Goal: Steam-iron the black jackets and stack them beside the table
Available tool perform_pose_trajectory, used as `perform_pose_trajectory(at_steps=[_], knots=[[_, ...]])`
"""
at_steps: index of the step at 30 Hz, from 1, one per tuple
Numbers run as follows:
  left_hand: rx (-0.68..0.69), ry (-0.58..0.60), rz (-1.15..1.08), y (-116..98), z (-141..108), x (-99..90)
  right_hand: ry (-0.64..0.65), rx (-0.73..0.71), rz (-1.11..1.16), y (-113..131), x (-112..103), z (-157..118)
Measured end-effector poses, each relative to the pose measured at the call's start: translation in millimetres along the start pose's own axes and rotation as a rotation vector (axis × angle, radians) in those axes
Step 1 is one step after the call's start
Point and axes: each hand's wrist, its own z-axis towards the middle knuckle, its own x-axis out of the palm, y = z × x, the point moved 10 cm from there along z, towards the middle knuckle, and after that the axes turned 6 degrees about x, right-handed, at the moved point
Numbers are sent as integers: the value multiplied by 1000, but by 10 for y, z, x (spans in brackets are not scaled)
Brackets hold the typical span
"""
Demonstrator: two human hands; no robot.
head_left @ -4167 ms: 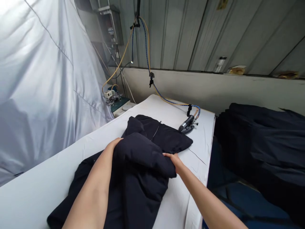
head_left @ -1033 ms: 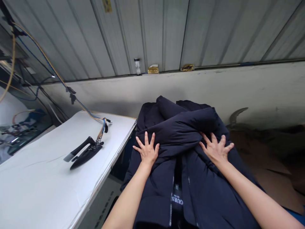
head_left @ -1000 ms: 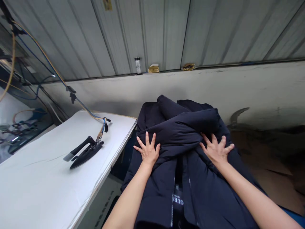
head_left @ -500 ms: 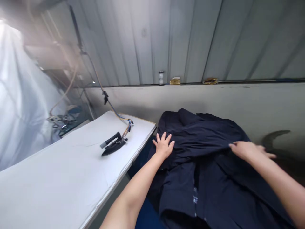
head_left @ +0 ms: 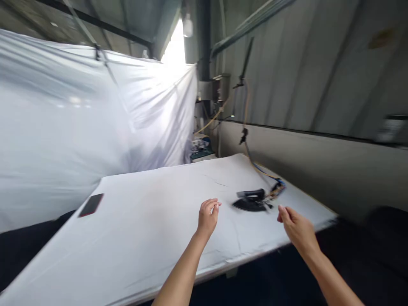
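Note:
My left hand point(head_left: 208, 216) is over the white-covered table point(head_left: 153, 221), its fingers curled loosely with a gap to the thumb and nothing seen between them. To its right, my right hand point(head_left: 297, 226) is above the table's near edge with its fingers bent in; anything inside them is hidden. Between and beyond the hands, a black iron point(head_left: 251, 200) lies on the table, joined to a cable and hose. A dark phone-like slab with a red edge point(head_left: 91, 205) lies near the table's left edge.
White sheeting point(head_left: 95, 110) hangs behind the table at the left. The iron's cable point(head_left: 244, 136) rises along the grey wall point(head_left: 296, 72). Dark fabric point(head_left: 387, 238) is blurred at the right, and more dark material point(head_left: 28, 242) is at the far left.
The view has swung left to the table. Both hands have left the dark garment; the right no longer pinches it, and the left's spread fingers have curled.

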Motion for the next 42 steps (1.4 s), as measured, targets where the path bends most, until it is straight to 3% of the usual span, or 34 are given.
perform_pose_trajectory(at_steps=[4,7,10,14,21,26,30,33,36,42], knots=[[-227,-184,69,930,-187,-1247,235,-88,163,1039,1453,-217],[-350,-264,130,1428,-409,-2024,432,-155,235,1821,2357,-586],[-399,-334,216,1697,-595,-2696,597,-214,297,2535,3032,-986],[-460,-450,316,1860,-841,-3384,780,-314,363,3336,3628,-1474],[-582,-538,490,1872,-1216,-4039,1049,-490,432,4251,4179,-2258],[-655,-595,573,1876,-1335,-4426,1162,-565,470,4647,4442,-2677],[-665,-614,559,2025,-1340,-4643,1195,-583,465,4848,4714,-2830],[-660,-603,517,2304,-1308,-4793,1178,-565,438,4996,4996,-2866],[-656,-582,470,2717,-1258,-4994,1142,-547,402,5183,5327,-2919],[-666,-487,373,3561,-1137,-5560,1058,-495,292,5586,6079,-3058]])
